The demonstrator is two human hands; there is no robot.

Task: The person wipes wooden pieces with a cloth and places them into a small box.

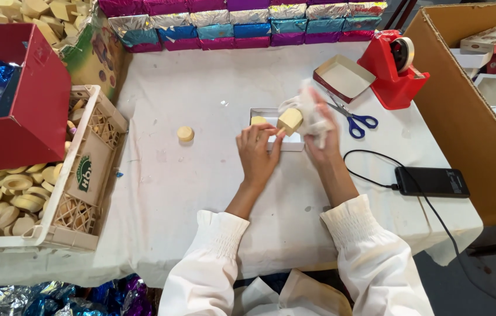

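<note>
**Soap block and white cloth, centre of frame**

Right hand (pixel 318 126), centre of frame: fingers closed around a crumpled white cloth (pixel 309 111), cloth pressed against a pale yellow block (pixel 290 120). Left hand (pixel 258 153), just left of it: fingers pinched on the block's lower edge. Block held above a small open white box (pixel 272 112); second pale piece (pixel 258 120) lying in the box's left end.

Round pale disc (pixel 185 134) lying alone on the white-covered table (pixel 201 193), left of centre, well apart from the hands. Blue-handled scissors (pixel 356 121) just right of the right hand. Red tape dispenser (pixel 394 69) and open red-rimmed box (pixel 343 76), upper right. Black phone (pixel 432 181) with cable, right of centre. Plastic crate (pixel 93 146) of round pale pieces, left edge. Foil-wrapped boxes (pixel 242 26) in a row along the top.
</note>
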